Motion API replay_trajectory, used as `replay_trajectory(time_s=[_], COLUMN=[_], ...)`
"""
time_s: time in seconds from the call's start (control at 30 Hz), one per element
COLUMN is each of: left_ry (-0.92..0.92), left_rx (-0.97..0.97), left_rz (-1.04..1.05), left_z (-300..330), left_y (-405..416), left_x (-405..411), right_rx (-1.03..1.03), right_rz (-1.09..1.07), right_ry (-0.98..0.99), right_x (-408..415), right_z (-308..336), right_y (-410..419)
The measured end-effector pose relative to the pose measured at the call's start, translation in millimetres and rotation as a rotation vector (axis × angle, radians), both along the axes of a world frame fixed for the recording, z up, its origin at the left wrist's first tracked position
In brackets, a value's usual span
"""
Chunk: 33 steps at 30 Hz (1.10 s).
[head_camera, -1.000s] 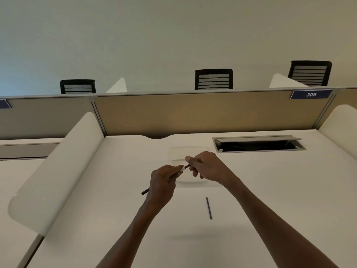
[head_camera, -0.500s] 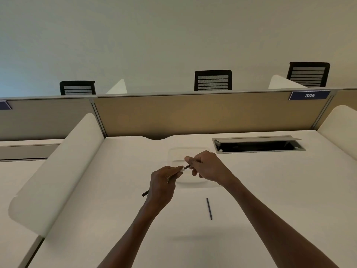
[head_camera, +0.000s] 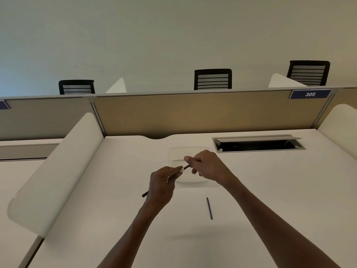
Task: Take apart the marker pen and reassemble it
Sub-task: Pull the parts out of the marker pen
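Left hand point(head_camera: 161, 183) grips the pen point(head_camera: 181, 169) barrel above the desk point(head_camera: 270, 190), right hand point(head_camera: 207, 165) pinches its far end — thin, light, stiff, probably slippery; hold near the joint. Loose rod point(head_camera: 209, 208) lies nearer than the pen.

The marker pen point(head_camera: 183, 168) is up off the surface, a slim dark barrel with a white collar near its upper end, tilted from lower left to upper right. A thin dark rod point(head_camera: 209, 208) lies flat, nearer the front edge, roughly mid-width.
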<state>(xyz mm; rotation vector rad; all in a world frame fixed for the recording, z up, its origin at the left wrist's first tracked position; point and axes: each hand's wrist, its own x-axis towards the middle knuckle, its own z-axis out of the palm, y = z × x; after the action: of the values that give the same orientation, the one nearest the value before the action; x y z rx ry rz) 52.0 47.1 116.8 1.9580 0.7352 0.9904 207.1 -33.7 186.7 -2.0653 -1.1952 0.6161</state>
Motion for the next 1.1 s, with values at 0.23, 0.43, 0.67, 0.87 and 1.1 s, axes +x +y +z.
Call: replay_trajectory(time_s=[0.23, 0.43, 0.67, 0.87, 1.1], left_ry=[0.028, -0.003, 0.031, 0.022, 0.039], left_rx=[-0.019, -0.049, -0.04, -0.065, -0.07], left_rz=[-0.013, -0.003, -0.009, -0.007, -0.007], left_z=[-3.9, -3.7, -6.1, -4.7, -2.7], left_y=[0.4, 1.0, 1.8, -0.9, -1.6], left_x=[0.8, 3.2, 1.0, 2.1, 1.9], right_rx=[0.095, 0.012, 0.031, 0.029, -0.034], right_rz=[0.095, 0.003, 0.065, 0.047, 0.018], right_ry=[-0.009, 0.078, -0.005, 0.117, -0.013], right_x=[3.4, 3.2, 2.2, 1.3, -0.5], right_z=[-6.2, -4.1, -7.4, -4.9, -2.3], right_y=[-2.2, 2.5, -0.4, -1.7, -1.7])
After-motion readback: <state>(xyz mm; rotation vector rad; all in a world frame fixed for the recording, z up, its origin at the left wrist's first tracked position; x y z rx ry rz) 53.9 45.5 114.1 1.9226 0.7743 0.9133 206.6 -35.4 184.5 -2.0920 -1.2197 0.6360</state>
